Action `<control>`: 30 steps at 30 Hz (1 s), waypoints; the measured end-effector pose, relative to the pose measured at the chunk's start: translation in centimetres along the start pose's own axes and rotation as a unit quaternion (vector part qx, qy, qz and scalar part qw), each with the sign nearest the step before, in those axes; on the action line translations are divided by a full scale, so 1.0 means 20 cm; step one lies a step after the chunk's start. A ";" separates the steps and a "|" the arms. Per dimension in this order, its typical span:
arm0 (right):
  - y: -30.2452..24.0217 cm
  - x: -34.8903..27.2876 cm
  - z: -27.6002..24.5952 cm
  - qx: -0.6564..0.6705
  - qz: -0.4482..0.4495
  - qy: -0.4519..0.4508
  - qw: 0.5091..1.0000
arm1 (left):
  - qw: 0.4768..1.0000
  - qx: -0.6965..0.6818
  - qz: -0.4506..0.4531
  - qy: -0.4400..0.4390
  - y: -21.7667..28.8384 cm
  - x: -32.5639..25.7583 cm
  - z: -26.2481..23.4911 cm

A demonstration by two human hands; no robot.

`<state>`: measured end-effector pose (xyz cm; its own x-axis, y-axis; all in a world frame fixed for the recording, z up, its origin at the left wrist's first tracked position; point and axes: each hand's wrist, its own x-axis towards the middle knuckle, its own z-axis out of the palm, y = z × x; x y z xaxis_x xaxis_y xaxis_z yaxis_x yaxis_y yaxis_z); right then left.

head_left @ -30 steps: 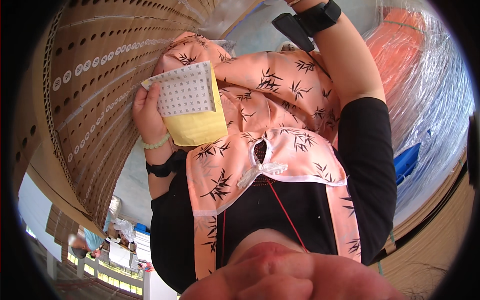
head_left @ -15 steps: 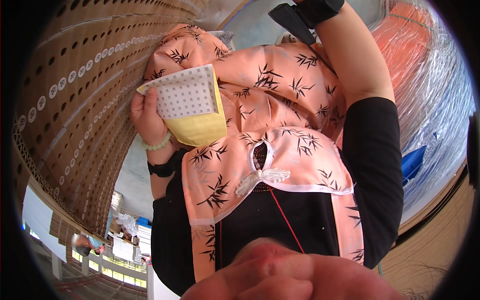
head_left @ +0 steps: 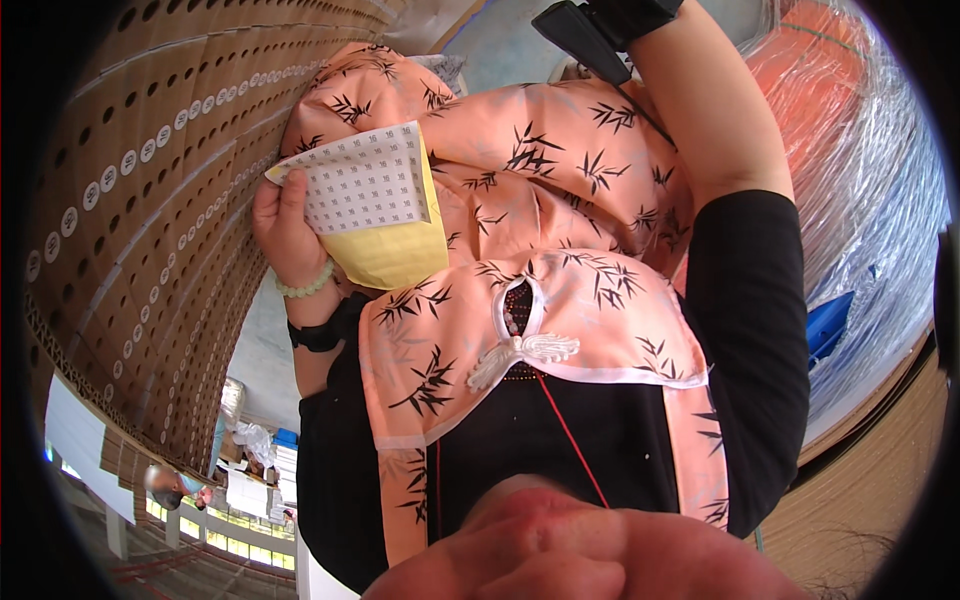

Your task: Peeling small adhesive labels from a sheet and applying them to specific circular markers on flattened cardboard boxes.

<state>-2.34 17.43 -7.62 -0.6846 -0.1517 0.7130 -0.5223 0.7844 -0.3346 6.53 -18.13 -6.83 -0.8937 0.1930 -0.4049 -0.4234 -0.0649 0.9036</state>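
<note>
My left hand (head_left: 290,232) is closed on a sheet of small labels (head_left: 365,185), its thumb lying over the sheet's left edge. The sheet is white with rows of small dark print, and yellow paper (head_left: 392,256) shows beneath and along its right side. A pale green bead bracelet circles that wrist, with a black band further up the arm. My right arm (head_left: 715,115) reaches up past the top edge, so the hand itself is out of view. A black strap and a dark device (head_left: 585,42) sit at that wrist.
Along the left rises a tall stack of brown cardboard (head_left: 150,220) with rows of round holes, several bearing round white stickers (head_left: 108,180). On the right stand orange and blue goods in clear stretch wrap (head_left: 870,170). A person (head_left: 168,484) is far off at lower left.
My left hand and the label sheet have shifted slightly left and up. My right forearm has moved a little, its hand still beyond the top edge.
</note>
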 end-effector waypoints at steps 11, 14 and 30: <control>-0.01 0.00 0.02 -0.010 0.015 0.010 1.000 | 1.000 -0.004 0.003 -0.010 0.00 0.01 0.00; -0.02 0.00 0.02 -0.012 0.019 -0.002 1.000 | 1.000 -0.004 0.004 -0.011 0.00 0.01 -0.01; -0.04 -0.03 0.06 0.004 0.052 0.056 0.997 | 1.000 0.001 0.005 -0.020 -0.02 0.02 -0.05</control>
<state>-2.13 16.15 -8.40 -0.6747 -0.0010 0.7381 -0.4557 0.7872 -0.4155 6.13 -18.95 -7.49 -0.8914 0.2305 -0.3903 -0.4144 -0.0654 0.9078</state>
